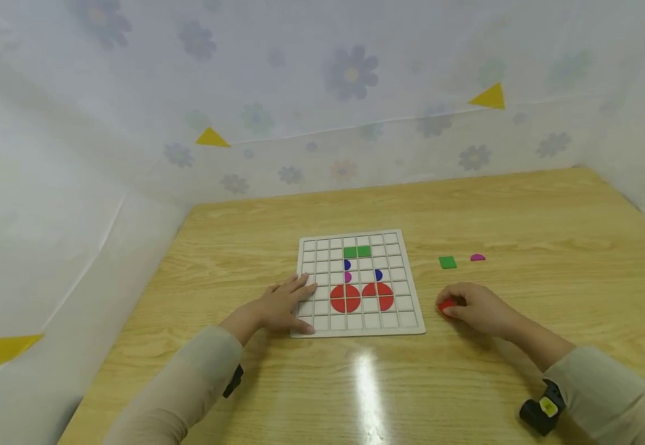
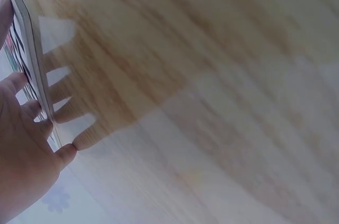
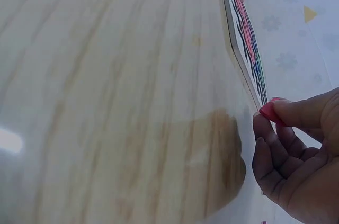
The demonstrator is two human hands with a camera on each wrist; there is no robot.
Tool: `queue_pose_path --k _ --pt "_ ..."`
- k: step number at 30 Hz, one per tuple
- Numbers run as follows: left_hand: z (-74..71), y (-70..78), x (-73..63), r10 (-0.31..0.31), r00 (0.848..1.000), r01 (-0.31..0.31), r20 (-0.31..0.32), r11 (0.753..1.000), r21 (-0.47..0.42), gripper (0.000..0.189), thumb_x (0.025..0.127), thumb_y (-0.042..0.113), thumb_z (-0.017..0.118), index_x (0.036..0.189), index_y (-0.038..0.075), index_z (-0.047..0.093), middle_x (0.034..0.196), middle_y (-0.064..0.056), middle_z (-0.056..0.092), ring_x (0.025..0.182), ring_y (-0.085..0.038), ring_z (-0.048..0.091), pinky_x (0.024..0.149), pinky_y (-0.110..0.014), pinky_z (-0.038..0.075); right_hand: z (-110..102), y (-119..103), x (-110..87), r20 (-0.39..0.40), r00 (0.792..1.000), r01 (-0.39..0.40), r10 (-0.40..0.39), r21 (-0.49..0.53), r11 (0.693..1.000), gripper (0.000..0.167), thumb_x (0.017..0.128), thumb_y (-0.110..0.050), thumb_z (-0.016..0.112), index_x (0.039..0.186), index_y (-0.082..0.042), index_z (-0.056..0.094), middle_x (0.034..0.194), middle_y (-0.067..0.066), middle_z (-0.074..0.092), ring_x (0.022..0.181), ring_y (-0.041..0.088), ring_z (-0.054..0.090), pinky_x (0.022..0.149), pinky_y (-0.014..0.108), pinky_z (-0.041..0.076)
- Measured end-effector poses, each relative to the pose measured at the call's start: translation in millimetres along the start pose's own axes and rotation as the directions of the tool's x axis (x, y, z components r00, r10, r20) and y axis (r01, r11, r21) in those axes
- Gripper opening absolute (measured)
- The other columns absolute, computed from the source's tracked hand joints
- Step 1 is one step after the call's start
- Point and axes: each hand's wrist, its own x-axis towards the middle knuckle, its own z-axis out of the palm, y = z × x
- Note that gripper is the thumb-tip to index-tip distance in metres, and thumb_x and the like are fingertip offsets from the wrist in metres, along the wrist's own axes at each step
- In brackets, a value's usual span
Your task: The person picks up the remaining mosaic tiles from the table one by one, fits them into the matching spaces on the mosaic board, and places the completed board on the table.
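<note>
A white grid board (image 1: 322, 322) lies flat on the table, with coloured pieces in some of its squares. My left hand (image 1: 285, 303) rests spread on the board's left edge, thumb near the front corner. To the right of the board, my right hand (image 1: 480, 310) pinches a small red piece (image 3: 271, 112) between thumb and fingertips, which partly cover it. Red quarter pieces (image 1: 345, 298) form a full circle on the board; a second red group (image 1: 385, 295) has a white square at its lower left. Green squares (image 1: 357, 252), blue half-circles (image 1: 379, 275) and a magenta half-circle (image 1: 348, 277) sit above them.
A loose green square (image 1: 447, 262) and a magenta half-circle (image 1: 477, 257) lie on the wooden table (image 1: 233, 247) beyond my right hand. White flowered sheeting (image 1: 350, 154) hangs behind and beside the table, with yellow triangles (image 1: 489, 97) on it.
</note>
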Motion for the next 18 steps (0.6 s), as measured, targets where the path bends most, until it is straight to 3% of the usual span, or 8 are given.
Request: queue_pose_path --k 9,18 --pt "1.7 -1.3 2.5 -0.007 1.000 0.007 -0.001 1.000 0.005 0.085 0.071 0.059 0.055 0.139 0.023 0.018 0.144 -0.001 0.003 0.130 -0.020 -0.004 0.099 -0.046 0.009 1 -7 7.6 0.014 1.000 0.027 -0.027 -0.009 1.000 0.011 0.082 -0.006 0.056 0.091 -0.007 0.062 0.089 0.003 0.056 0.080 0.018 0.047 0.070 0.036 0.040" --pt "2.9 -2.9 3.0 -0.006 1.000 0.006 -0.004 1.000 -0.006 0.085 0.071 0.060 0.054 0.139 0.024 0.017 0.144 -0.001 0.002 0.129 -0.020 -0.004 0.099 -0.046 0.008 9 -14 14.1 0.027 1.000 -0.007 0.004 0.107 0.994 0.005 0.082 -0.006 0.056 0.086 -0.005 0.057 0.076 0.000 0.051 0.070 0.015 0.044 0.059 0.028 0.038"
